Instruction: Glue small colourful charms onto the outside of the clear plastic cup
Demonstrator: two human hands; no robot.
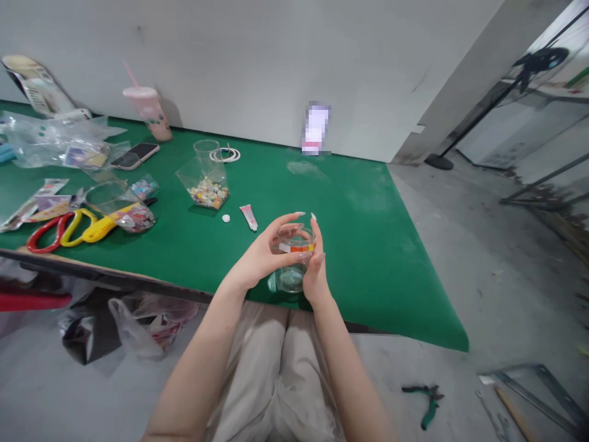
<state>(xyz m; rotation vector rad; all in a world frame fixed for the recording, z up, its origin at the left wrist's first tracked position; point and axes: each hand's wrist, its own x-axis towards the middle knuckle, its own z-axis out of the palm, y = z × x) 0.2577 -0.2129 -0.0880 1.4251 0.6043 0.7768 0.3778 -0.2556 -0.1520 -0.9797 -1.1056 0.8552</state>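
Note:
A clear cup (291, 279) with an orange and yellow band near its rim stands close to the front edge of the green table. My left hand (271, 248) curves around its upper left side, thumb across the front. On the right side, the fingers of my right hand (316, 264) press against the same cup. Beyond my left hand lie a small pink and white tube (249, 217) and a white cap (226, 218). Farther back, a clear angular container (209, 191) holds many small coloured pieces.
At the left are yellow-handled scissors (99, 229), red handles (48, 234), a tilted clear cup (138, 216), a phone (135, 156), plastic bags (50, 141) and a pink tumbler (148, 110). A lit phone (315, 127) leans on the wall. Pliers (429, 405) lie on the floor.

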